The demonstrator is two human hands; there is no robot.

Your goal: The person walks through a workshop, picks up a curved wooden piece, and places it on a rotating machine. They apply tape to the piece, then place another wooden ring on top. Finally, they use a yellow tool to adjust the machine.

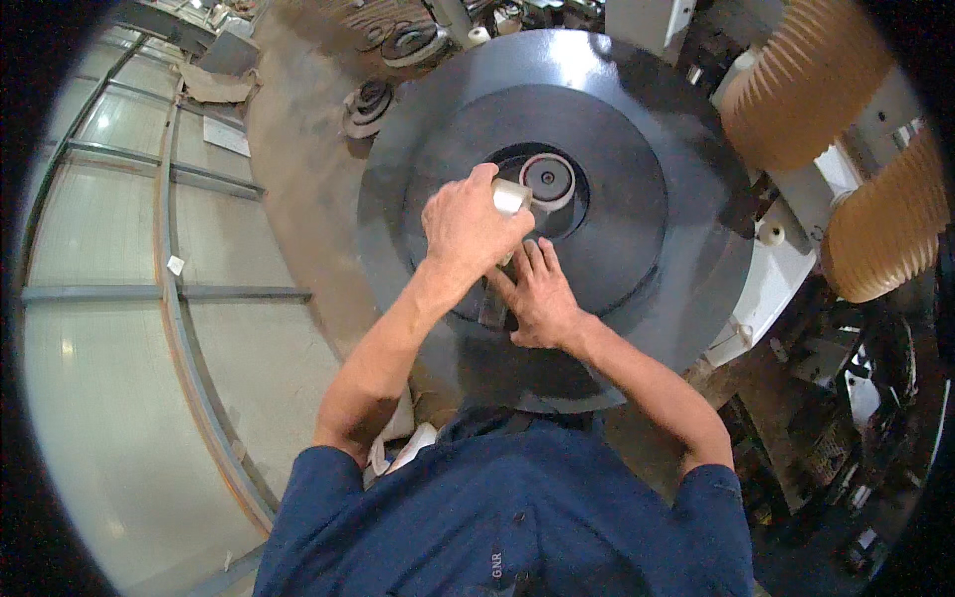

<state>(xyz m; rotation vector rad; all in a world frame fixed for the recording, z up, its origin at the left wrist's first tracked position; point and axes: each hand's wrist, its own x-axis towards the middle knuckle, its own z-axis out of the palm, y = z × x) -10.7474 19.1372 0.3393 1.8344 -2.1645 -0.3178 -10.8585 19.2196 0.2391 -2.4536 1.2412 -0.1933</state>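
One pale roll (510,197) beside the hub (548,179) of a dark round table (701,239) | left hand (470,221) curled around it | right hand (545,301) close by, fingers partly spread; I can't tell whether it grips anything

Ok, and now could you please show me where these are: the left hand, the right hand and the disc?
Left hand (464,224): head view, back of the hand.
Right hand (544,301): head view, back of the hand.
Disc (627,194): head view, bare inner ring.
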